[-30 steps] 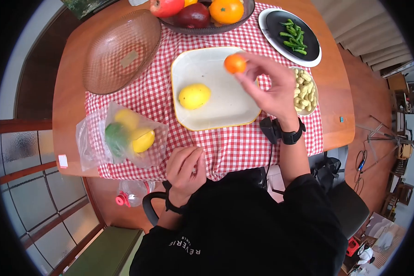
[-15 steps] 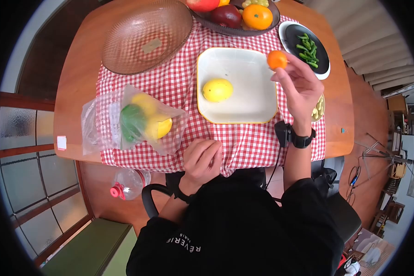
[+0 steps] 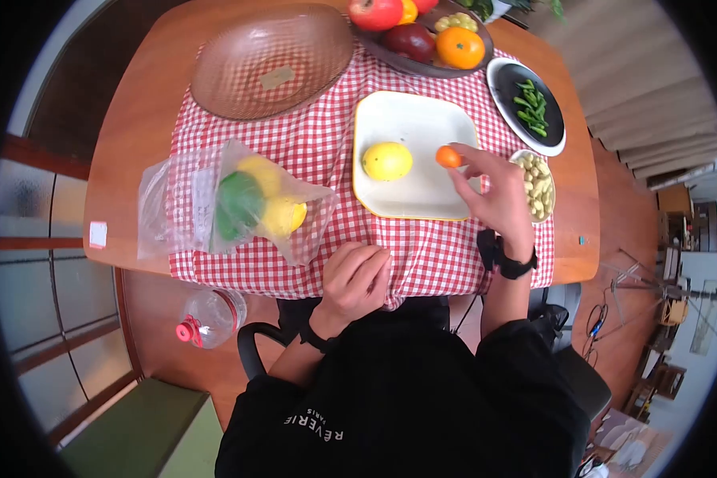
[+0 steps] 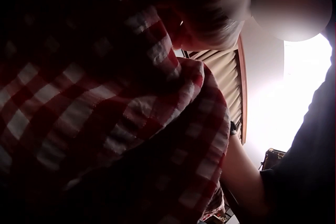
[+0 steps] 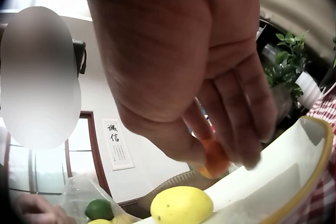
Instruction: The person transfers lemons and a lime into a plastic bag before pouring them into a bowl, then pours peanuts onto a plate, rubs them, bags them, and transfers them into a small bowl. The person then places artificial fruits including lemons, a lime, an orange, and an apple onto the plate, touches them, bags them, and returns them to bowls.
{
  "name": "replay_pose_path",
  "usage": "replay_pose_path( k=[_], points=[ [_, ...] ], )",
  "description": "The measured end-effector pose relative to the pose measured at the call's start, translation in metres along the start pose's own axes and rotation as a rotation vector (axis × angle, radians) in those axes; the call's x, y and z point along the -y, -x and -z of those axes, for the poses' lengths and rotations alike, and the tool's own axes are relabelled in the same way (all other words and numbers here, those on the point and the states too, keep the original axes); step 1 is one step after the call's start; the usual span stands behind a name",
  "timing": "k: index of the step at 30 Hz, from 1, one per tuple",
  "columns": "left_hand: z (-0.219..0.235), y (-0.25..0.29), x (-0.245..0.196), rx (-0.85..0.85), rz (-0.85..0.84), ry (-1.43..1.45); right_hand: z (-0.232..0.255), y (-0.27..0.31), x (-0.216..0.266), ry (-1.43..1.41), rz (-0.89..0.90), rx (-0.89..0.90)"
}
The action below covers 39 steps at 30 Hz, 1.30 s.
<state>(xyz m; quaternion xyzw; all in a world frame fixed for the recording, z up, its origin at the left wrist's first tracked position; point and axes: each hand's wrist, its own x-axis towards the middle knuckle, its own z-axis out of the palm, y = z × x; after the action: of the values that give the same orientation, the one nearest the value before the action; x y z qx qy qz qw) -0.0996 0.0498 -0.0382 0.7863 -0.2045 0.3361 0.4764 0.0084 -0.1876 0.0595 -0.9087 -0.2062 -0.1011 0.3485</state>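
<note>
My right hand (image 3: 502,191) pinches a small round orange fruit (image 3: 448,156) between thumb and fingertips, over the right part of a white tray (image 3: 422,203) with a yellow rim. In the right wrist view the fingers partly cover the orange fruit (image 5: 216,158). A yellow lemon (image 3: 387,162) lies in the tray's left half, to the left of the held fruit. At the table's front edge my left hand (image 3: 354,280) rests on the checked cloth, its fingers loosely curled with nothing seen in them. The left wrist view is dark and mostly filled by cloth folds.
A clear plastic bag (image 3: 320,231) with green and yellow fruit lies left of the tray. Behind stand a brown glass bowl (image 3: 239,64) and a dark fruit bowl (image 3: 422,68). To the right are a bowl of peanuts (image 3: 538,187) and a plate of green peppers (image 3: 531,107).
My right hand first moved with the orange fruit to the tray's right edge, then came back and lower over the tray's right part. The left hand stays at the table edge.
</note>
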Motion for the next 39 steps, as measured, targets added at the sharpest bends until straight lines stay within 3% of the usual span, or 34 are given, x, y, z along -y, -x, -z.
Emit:
replay_pose_path(
  k=[3,6,8,9,12,13,16,20,22,23,27,32,39],
  points=[
    [0.002,0.004,-0.001,0.003,-0.003,0.011,0.0,0.002,-0.002,-0.215,-0.006,-0.33],
    [0.0,0.004,0.0,0.001,0.007,0.037,-0.002,0.003,-0.009,-0.232,-0.036,-0.317],
    [0.0,0.003,-0.001,0.002,-0.003,0.042,0.001,-0.001,-0.01,0.131,-0.084,0.035],
    [0.001,0.002,0.0,0.003,-0.006,0.035,0.004,-0.002,-0.01,0.131,-0.074,0.039],
    [0.001,0.004,0.001,-0.004,-0.006,0.042,0.006,0.0,0.004,-0.626,-0.051,-0.337],
    [0.001,0.004,0.001,-0.005,-0.006,0.04,0.002,0.0,0.004,-0.628,-0.05,-0.336],
    [0.0,0.003,0.001,-0.005,-0.003,0.05,-0.013,-0.002,-0.001,0.115,-0.044,-0.012],
    [0.001,0.004,0.002,-0.017,0.001,0.051,-0.023,0.004,0.028,-0.15,-0.065,-0.105],
    [0.002,0.003,0.001,-0.015,-0.009,0.063,-0.035,0.006,0.053,-0.282,0.1,-0.016],
    [0.003,0.002,-0.001,-0.027,-0.003,0.063,-0.039,0.003,0.071,-0.321,0.1,0.116],
    [0.007,0.002,-0.004,-0.081,-0.011,0.046,-0.081,-0.016,0.094,-0.206,0.322,0.202],
    [0.006,0.009,-0.003,-0.093,0.002,0.038,-0.126,-0.024,0.1,-0.084,0.374,0.138],
    [0.011,0.005,-0.003,-0.061,-0.012,0.055,-0.1,-0.022,0.105,-0.095,0.353,0.19]
  ],
)
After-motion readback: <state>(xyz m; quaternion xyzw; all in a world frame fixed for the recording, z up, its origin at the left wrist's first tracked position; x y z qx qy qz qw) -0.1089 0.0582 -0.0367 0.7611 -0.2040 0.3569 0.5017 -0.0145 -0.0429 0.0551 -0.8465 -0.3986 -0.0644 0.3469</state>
